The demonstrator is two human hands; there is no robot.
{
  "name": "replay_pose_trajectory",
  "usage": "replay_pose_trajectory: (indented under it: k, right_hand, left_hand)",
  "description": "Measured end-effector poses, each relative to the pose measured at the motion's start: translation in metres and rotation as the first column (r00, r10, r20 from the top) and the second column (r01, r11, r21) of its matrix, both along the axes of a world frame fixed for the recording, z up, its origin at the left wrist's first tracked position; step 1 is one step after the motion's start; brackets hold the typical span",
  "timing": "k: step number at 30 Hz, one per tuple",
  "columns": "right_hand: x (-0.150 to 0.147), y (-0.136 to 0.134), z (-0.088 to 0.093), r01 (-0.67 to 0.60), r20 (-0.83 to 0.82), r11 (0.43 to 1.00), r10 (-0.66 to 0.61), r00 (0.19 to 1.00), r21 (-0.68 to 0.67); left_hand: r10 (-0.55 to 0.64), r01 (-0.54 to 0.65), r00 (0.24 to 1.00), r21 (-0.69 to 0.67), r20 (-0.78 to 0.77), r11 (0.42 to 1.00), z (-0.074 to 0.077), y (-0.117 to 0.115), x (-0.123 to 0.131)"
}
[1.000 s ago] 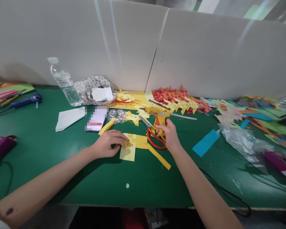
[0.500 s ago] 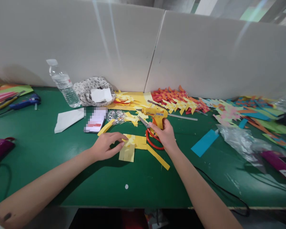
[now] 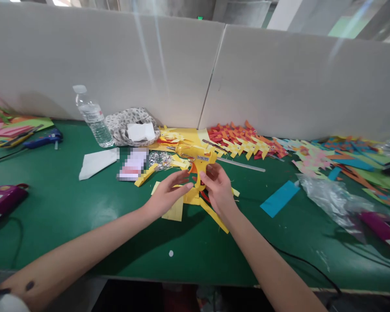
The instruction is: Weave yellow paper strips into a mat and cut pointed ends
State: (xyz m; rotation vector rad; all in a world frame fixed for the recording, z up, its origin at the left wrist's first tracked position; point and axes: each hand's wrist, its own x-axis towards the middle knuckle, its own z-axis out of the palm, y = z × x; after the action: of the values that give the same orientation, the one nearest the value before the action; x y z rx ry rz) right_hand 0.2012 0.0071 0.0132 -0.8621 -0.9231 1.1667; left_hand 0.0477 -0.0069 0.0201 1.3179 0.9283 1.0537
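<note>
On the left of the green tabletop we note a water bottle. Our left hand hovers over the yellow woven paper with its fingers open and extended, the tips just beside the yellow glue gun. Our right hand has its fingers closed around the gun's handle and holds it upright above the paper. A blue paper strip lies well apart to the right.

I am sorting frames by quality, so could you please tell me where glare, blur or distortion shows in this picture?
Head view: pale glare streaks cross the white partition; a sheen lies on the green table; the coloured paper at the left edge is smeared; a flat item is pixelated; the wide lens stretches things near the corners.
</note>
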Motion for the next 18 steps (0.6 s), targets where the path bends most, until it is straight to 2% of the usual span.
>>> replay_pose_trajectory:
  k: [1, 3, 6, 8, 11, 15, 18]
  right_hand:
    - [-0.003, -0.002, -0.001, -0.01, 0.002, 1.0, 0.01, 1.0, 0.002]
    - [-0.007, -0.005, -0.004, -0.037, 0.044, 0.999, 0.036, 0.998, 0.022]
    - [-0.01, -0.006, -0.005, -0.076, 0.12, 0.996, 0.07, 0.99, 0.05]
    - [-0.009, -0.005, -0.003, -0.058, 0.067, 0.998, 0.055, 0.996, 0.037]
    - [-0.002, -0.002, 0.002, 0.048, -0.109, 0.999, -0.047, 0.993, 0.011]
    - [0.009, 0.004, 0.005, 0.14, -0.2, 0.99, -0.143, 0.969, -0.031]
    - [0.011, 0.007, 0.003, 0.162, -0.223, 0.982, -0.18, 0.958, -0.098]
  left_hand:
    - [0.043, -0.033, 0.994, -0.096, 0.105, 0.995, 0.003, 0.001, 0.009]
    - [0.107, -0.052, 0.956, -0.203, 0.273, 0.978, 0.006, 0.005, 0.024]
    - [0.181, -0.064, 0.904, -0.297, 0.387, 0.953, 0.004, 0.009, 0.036]
    - [0.251, -0.113, 0.879, -0.334, 0.405, 0.936, 0.002, 0.01, 0.036]
    - [0.299, -0.176, 0.875, -0.323, 0.382, 0.93, 0.0, 0.01, 0.032]
    - [0.295, -0.171, 0.881, -0.331, 0.37, 0.928, 0.0, 0.01, 0.029]
    - [0.283, -0.144, 0.868, -0.339, 0.409, 0.93, -0.002, 0.01, 0.03]
